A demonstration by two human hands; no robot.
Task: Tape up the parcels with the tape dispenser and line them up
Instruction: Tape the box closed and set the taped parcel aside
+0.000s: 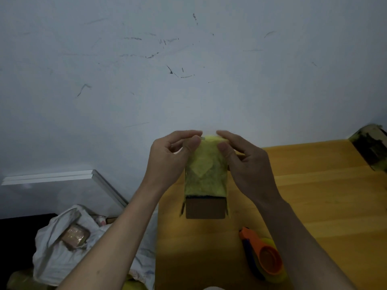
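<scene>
Yellow tape covers one cardboard parcel (206, 185) held upright between my hands over the wooden table (314, 185). My left hand (167, 158) and right hand (245, 162) each pinch its top edge. One orange tape dispenser (263, 256) lies below my right wrist. No legible writing.

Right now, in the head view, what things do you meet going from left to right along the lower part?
White bag with a wrapped parcel inside → yellow-taped parcel held by both hands → orange tape dispenser on the wooden table.
</scene>
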